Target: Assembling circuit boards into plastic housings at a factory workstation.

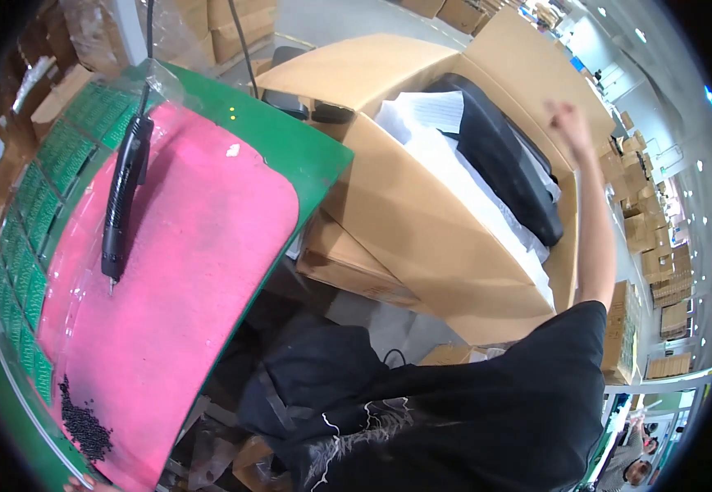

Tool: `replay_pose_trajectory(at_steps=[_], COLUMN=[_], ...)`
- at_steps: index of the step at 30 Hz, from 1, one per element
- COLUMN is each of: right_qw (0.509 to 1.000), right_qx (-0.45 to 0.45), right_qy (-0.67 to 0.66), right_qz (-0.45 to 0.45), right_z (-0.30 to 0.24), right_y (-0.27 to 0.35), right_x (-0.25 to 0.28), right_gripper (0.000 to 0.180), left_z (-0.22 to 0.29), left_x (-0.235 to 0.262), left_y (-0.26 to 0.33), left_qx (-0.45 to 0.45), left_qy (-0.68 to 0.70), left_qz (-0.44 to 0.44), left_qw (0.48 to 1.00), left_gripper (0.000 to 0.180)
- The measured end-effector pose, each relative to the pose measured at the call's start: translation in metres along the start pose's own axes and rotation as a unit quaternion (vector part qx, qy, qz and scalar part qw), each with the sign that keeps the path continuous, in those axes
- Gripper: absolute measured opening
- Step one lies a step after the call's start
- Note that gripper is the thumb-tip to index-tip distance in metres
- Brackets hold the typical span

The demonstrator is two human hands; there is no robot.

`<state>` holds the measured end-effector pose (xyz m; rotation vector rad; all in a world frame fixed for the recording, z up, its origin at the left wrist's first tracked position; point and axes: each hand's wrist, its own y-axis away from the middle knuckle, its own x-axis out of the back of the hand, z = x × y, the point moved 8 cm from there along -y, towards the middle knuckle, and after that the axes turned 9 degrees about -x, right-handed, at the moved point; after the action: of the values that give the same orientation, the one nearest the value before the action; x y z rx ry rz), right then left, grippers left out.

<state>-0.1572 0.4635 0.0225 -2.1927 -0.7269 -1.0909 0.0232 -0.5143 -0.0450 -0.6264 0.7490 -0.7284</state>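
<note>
My right arm reaches out to the right, and my right hand (pixel 568 123) hangs in front of a raised flap of the large open cardboard box (pixel 430 221). That hand is smeared by motion, so its grip is unclear. Inside the box lie black padded parts (pixel 495 148), like chair cushions, with white wrapping (pixel 454 176) and a printed paper sheet (pixel 431 110). At the bottom left edge, only a few fingers of my left hand (pixel 87 484) show, apart, by the bench's edge near a pile of small black screws (pixel 85 426).
A black electric screwdriver (pixel 125 193) on a cord hangs over the pink mat (pixel 200 246) on the green bench (pixel 319 160). Beneath the large box is another carton (pixel 352 266). Stacked cartons (pixel 659 275) line the right side, and other people (pixel 631 463) are far off at lower right.
</note>
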Motion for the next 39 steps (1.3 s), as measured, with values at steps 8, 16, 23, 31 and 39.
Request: replay_pose_trajectory(at_steps=[8,16,23,31,39], right_qw=[0.992,0.956,0.994,0.89,0.812], right_qx=[0.041,0.028,0.051,0.192,0.207], right_qy=[-0.018,0.121,-0.062,-0.407,-0.421], right_qz=[-0.121,-0.265,-0.072,-0.077,-0.347], right_z=[-0.06,0.034,-0.115,-0.266,-0.357], right_y=[0.022,0.111,0.116,0.168,0.237], right_x=[0.013,-0.131,0.033,0.161,0.015], right_gripper=[0.022,0.041,0.035,0.037,0.037], left_z=[-0.032,-0.02,-0.02,0.021,-0.007], left_x=[-0.106,-0.155,-0.217,-0.343,-0.281], left_y=[0.079,0.106,0.137,0.178,0.151], left_qx=[-0.033,0.02,0.046,-0.088,-0.064], left_qy=[-0.005,-0.014,0.098,0.141,0.117], left_qz=[-0.253,-0.325,-0.419,-0.513,-0.288], left_qw=[0.967,0.945,0.902,0.842,0.948], left_gripper=[0.029,0.028,0.014,0.065,0.064])
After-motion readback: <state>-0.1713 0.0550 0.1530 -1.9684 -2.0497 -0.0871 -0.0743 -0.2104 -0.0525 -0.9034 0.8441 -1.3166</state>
